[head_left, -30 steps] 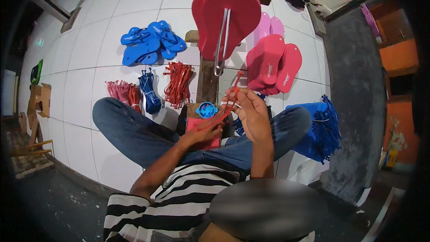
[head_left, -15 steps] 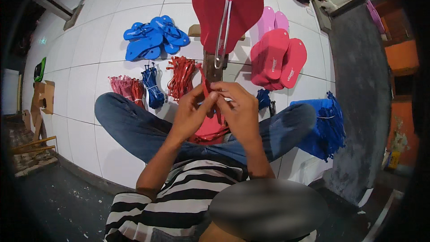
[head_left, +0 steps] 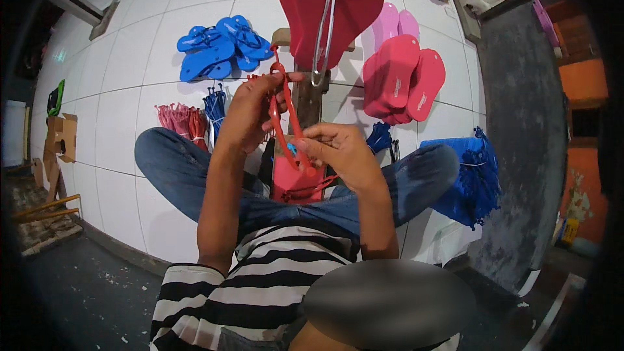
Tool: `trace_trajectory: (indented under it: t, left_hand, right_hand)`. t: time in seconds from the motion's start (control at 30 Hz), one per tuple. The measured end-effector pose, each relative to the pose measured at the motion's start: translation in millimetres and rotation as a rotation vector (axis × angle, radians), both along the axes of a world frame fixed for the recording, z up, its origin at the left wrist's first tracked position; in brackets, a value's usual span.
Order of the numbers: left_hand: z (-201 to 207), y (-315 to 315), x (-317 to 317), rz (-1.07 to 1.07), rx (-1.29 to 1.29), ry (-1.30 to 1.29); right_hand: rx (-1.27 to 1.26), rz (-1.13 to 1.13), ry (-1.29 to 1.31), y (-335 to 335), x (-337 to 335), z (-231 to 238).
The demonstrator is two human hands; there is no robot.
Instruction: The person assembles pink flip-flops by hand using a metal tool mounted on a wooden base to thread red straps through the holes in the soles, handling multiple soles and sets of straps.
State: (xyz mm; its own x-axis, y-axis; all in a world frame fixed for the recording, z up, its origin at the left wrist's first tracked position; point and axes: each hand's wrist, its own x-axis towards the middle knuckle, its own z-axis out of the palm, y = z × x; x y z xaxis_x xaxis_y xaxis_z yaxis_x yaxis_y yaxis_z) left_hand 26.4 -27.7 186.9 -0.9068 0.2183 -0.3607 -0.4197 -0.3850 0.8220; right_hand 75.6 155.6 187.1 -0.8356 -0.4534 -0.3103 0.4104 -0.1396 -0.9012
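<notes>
A red flip-flop strap (head_left: 290, 110) is stretched out in front of my lap, its plug end pointing away from me. My left hand (head_left: 247, 114) grips it near the toe post. Lower down, my right hand (head_left: 341, 153) pinches one of its legs, where a small blue spot shows. Just beyond them, red sandal soles (head_left: 357, 6) are mounted on a wooden stand (head_left: 307, 104), and a long metal loop (head_left: 325, 36) hangs from a hole in them. Between my legs lies a red surface (head_left: 286, 182) with more red straps (head_left: 312, 188).
Blue finished flip-flops (head_left: 207, 58) lie far left. Bundles of pink straps (head_left: 172, 120) and blue straps (head_left: 214, 107) stand nearer. To the right are stacked red soles (head_left: 393, 81), pink soles (head_left: 387, 23) and a big blue strap bundle (head_left: 478, 175). My crossed legs (head_left: 188, 162) frame the work.
My hands have drawn apart. The left moved up and left with the strap's toe end, while the right stayed low on a leg, so the strap now shows spread open.
</notes>
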Motion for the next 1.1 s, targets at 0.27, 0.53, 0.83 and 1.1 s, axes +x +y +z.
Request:
trace_trajectory:
  t: [0.27,0.53,0.83,1.1]
  left_hand:
    - [-11.8,-0.3,-12.4,-0.025,0.377,-0.138]
    - [-18.4,-0.8,-15.5,-0.066,0.635,-0.157]
    - [-15.8,16.5,-17.7,-0.124,1.045,-0.193]
    - [-10.5,23.7,-18.5,-0.216,1.255,-0.107]
  right_hand:
    - [-0.130,-0.009,-0.031,-3.8,-2.0,1.3]
    - [-0.095,0.009,-0.021,-10.4,-2.7,2.0]
    - [-0.118,0.006,0.009,-13.5,-1.6,5.2]
    - [-0.177,0.034,-0.028,-6.8,-0.1,15.4]
